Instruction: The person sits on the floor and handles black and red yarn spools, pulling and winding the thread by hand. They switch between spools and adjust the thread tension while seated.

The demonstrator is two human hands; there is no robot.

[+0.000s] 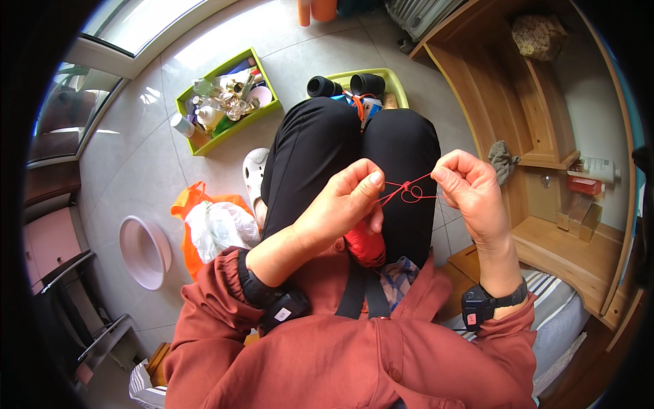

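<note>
A thin red cord (406, 187) stretches between my two hands above my lap, with a small knot and loose loops near its middle. My left hand (352, 197) pinches one side of it between thumb and fingertips. On the other side, my right hand (472, 191) grips an end between thumb and forefinger. Below my left hand, a shiny red bundle (366, 244) lies in my lap between my thighs. Part of that bundle is hidden by the hand, so I cannot tell what it is.
A green box (237, 128) of bottles and jars stands on the floor, beside a yellow-green basket (396, 84) past my knees. At left are a pale basin (166, 255) and a white plastic bag (219, 230) on orange cloth. Wooden shelving (562, 240) rises at right.
</note>
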